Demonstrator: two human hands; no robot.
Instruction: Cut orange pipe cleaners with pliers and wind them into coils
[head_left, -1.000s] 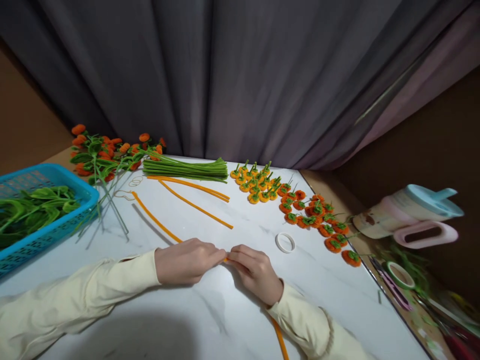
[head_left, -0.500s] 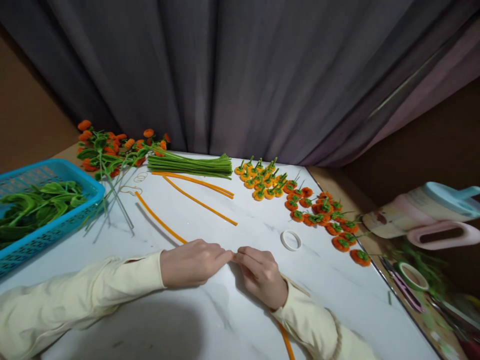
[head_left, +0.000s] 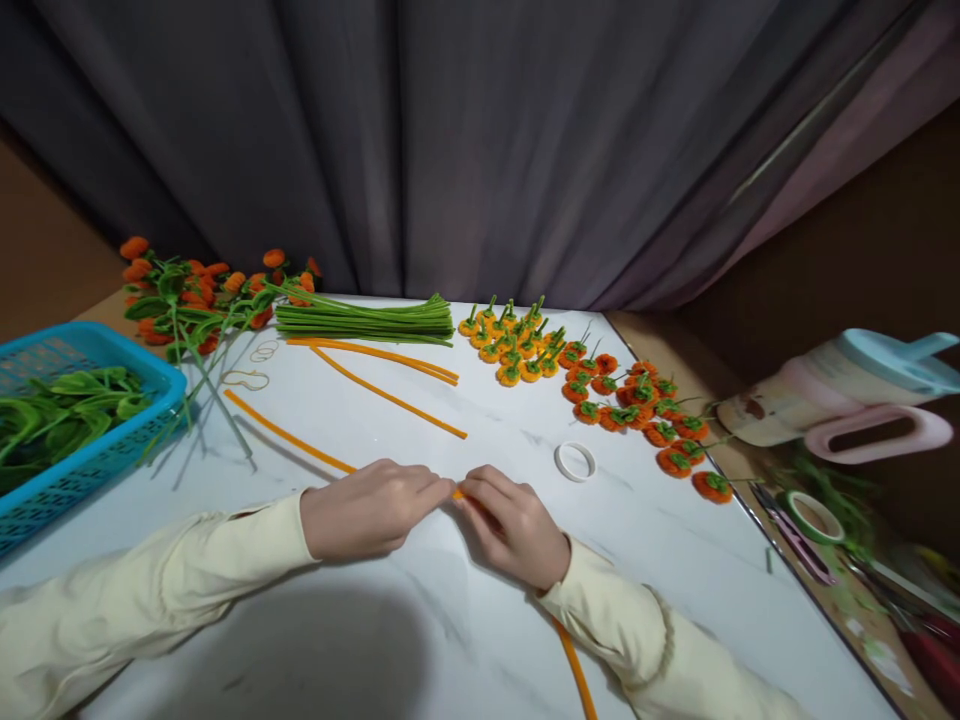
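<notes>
My left hand is closed in a pinch on an orange pipe cleaner, whose free end sticks out to the left above the table. Close beside it, my right hand is closed too, pinching orange pipe cleaner; a bit of orange shows between the fingertips of both hands. Another orange length comes out below my right wrist. Whether it is all one piece is hidden by the hands. Beyond them lie more orange pipe cleaners and a stack of green pipe cleaners. A white ring rests right of my right hand.
Yellow flower heads and orange flower heads stand at the back right. Stemmed orange flowers lie back left, beside a blue basket of green leaves. A tumbler, pink scissors and green tape are at right.
The view has shifted slightly, moving the things on the table left and up. More orange now shows between my fingertips; both hands keep their pinch.
</notes>
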